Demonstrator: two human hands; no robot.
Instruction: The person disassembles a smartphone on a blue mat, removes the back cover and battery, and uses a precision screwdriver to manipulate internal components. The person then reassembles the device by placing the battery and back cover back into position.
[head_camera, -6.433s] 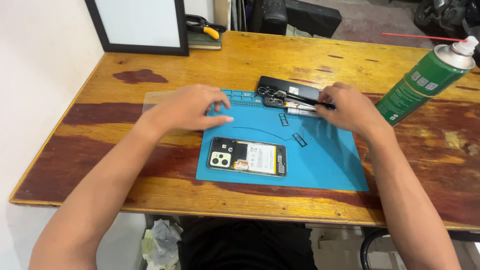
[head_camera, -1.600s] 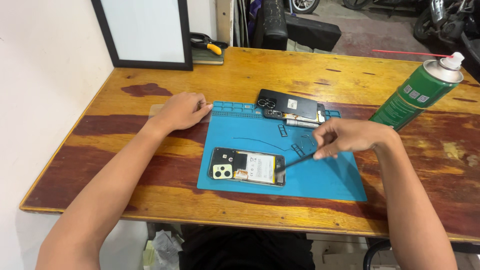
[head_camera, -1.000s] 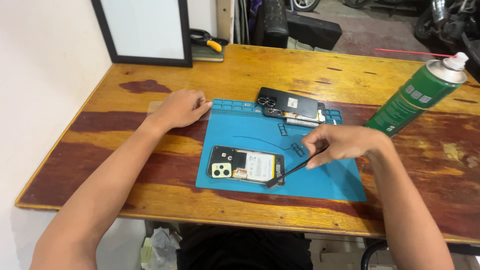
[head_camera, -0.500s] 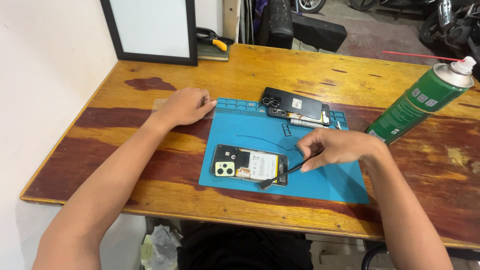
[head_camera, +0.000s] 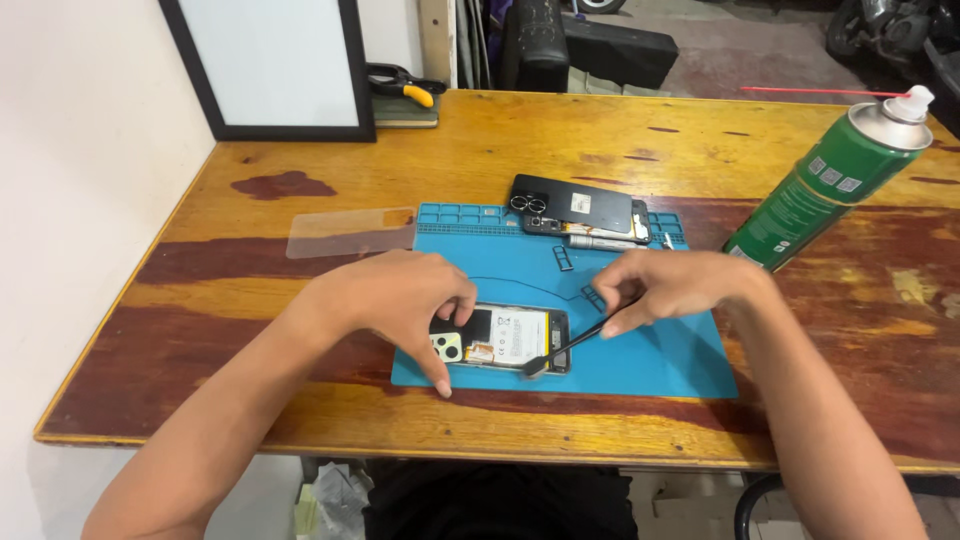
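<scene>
An opened phone (head_camera: 510, 337) with its insides showing lies on a blue work mat (head_camera: 660, 355) near the table's front edge. My left hand (head_camera: 400, 300) rests over the phone's left end, fingers spread down around it and touching it. My right hand (head_camera: 670, 287) pinches black tweezers (head_camera: 570, 345) whose tip touches the phone's lower right corner. At the mat's far edge lies a black phone back cover (head_camera: 572, 204) on top of other phone parts (head_camera: 600, 238).
A green spray can (head_camera: 830, 180) with a red straw stands tilted at the right. A clear plastic sheet (head_camera: 350, 232) lies left of the mat. A black-framed white board (head_camera: 270, 65) and yellow-handled pliers (head_camera: 405, 85) sit at the table's back.
My left hand has come from the clear sheet at the mat's far left corner down onto the phone. My right hand brought the tweezers from the far parts to the phone's corner.
</scene>
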